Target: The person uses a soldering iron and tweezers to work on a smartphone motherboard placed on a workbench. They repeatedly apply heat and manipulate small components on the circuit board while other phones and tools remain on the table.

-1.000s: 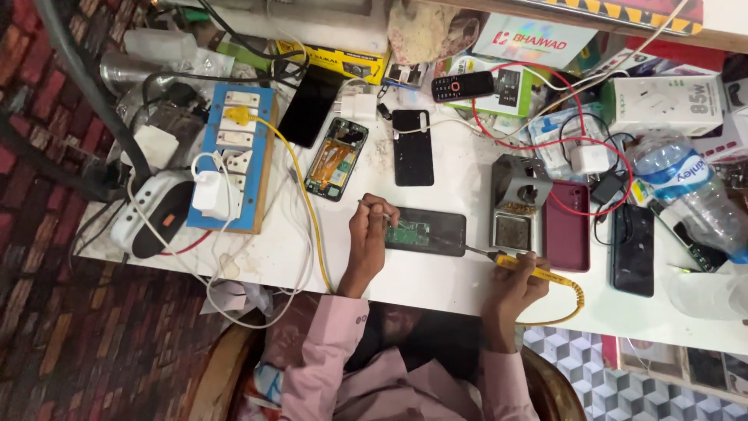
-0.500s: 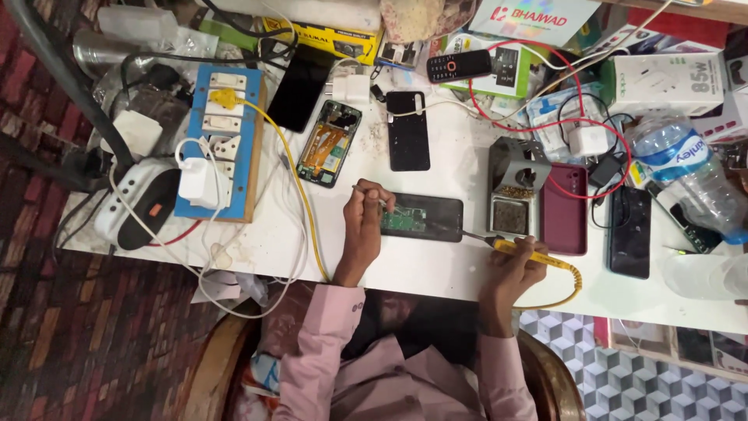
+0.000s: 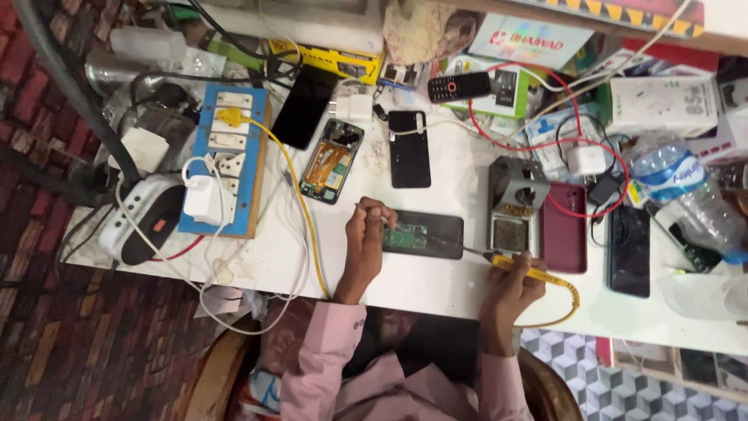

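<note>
An opened dark phone (image 3: 425,235) with a green circuit board showing lies on the white table (image 3: 421,284) in front of me. My left hand (image 3: 366,234) rests at the phone's left end and pinches a thin metal tool over the board. My right hand (image 3: 514,284) grips a yellow-handled soldering iron (image 3: 523,269), and its metal tip reaches left to the phone's right part. A yellow cord runs from the iron round to the right.
A grey soldering stand (image 3: 514,204) sits right of the phone, with a maroon phone (image 3: 564,228) and a black phone (image 3: 628,251) beyond. A blue socket board (image 3: 227,160), another opened phone (image 3: 333,160), a black phone (image 3: 409,148), a water bottle (image 3: 686,195), boxes and cables crowd the table.
The view has shifted slightly. Both hands stay at the opened phone, and the soldering iron's tip has kept close to the phone's right part.
</note>
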